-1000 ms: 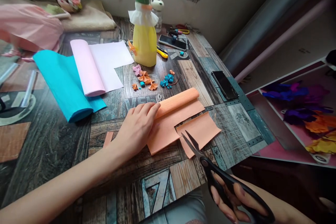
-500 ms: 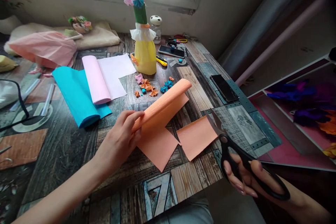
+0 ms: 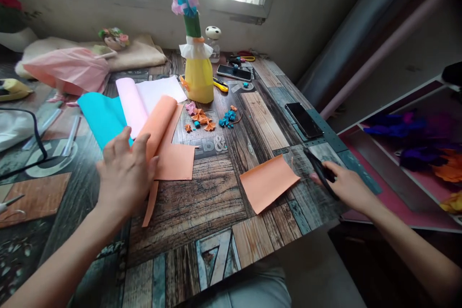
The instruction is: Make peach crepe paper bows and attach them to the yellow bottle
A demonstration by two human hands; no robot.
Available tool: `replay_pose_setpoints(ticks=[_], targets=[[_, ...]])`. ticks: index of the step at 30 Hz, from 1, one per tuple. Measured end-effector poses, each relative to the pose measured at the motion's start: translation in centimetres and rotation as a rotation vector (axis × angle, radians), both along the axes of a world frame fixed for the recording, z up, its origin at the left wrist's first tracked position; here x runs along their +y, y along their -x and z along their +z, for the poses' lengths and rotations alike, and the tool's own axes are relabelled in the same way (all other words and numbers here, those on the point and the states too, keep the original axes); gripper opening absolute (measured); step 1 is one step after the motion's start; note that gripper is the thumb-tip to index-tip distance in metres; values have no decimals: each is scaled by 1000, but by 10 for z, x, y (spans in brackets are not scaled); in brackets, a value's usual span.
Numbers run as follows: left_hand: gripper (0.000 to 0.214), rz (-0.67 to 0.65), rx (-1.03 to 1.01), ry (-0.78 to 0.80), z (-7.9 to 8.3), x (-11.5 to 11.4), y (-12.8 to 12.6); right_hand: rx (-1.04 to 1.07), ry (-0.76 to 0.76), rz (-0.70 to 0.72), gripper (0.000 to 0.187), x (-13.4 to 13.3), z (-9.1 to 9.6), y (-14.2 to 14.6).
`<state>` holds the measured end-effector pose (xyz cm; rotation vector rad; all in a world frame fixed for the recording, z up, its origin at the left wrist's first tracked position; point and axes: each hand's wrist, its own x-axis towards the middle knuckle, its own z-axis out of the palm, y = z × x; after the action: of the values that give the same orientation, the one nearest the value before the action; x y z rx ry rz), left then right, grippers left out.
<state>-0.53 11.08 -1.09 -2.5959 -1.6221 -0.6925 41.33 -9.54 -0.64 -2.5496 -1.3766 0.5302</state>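
My left hand (image 3: 126, 173) lies with fingers spread at the near end of the orange crepe paper roll (image 3: 159, 122), whose loose part has a notch cut out of it. A thin orange strip (image 3: 150, 204) trails below that hand. On the right, my right hand (image 3: 348, 185) is closed around black scissors (image 3: 320, 173) low at the table; their blades are hard to make out. Between the hands lies a cut orange crepe paper piece (image 3: 269, 185), its edges curling slightly. The teal roll (image 3: 103, 115) and the pink roll (image 3: 130, 103) lie beyond my left hand.
A bottle in a yellow paper dress (image 3: 199, 77) stands near the window, topped with paper flowers (image 3: 186, 1). Small folded paper flowers (image 3: 202, 118) lie before it. Around them are a yellow cutter (image 3: 221, 85), two phones (image 3: 304, 120) and a doll (image 3: 68, 67).
The orange roll has moved left, over beside the pink and teal rolls, and my left hand has spread its fingers. My right hand has brought the scissors up and turned them at the table's right side.
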Motion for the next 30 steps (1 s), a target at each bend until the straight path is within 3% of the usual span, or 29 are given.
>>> replay_pose_setpoints(ticks=[2,5,7,9,14,18,21,25,30], targets=[[43,-23,79,-68,4,-5,-12,-181,56,26,43,7,-5,-11],[39,-211,12,-123,8,-25,-44,-327,100,27,47,16,-13,-21],[32,-429,-61,13,6,-41,-73,-382,103,22,50,22,-16,-23],[27,-556,-33,189,1,-53,-104,-405,109,18,51,26,-18,-23],[18,-591,94,359,-15,-62,-158,-385,116,64,48,27,-19,-26],[18,-562,-21,466,-17,-53,-158,-358,-26,195,47,16,-12,-25],[14,-561,-177,544,-15,-44,-144,-243,-252,420,41,11,-7,-7],[13,-531,-282,676,-16,-35,-127,-51,-342,702,36,21,-15,27],[13,-500,-365,740,-20,-36,-106,18,-478,778,15,48,-30,54]])
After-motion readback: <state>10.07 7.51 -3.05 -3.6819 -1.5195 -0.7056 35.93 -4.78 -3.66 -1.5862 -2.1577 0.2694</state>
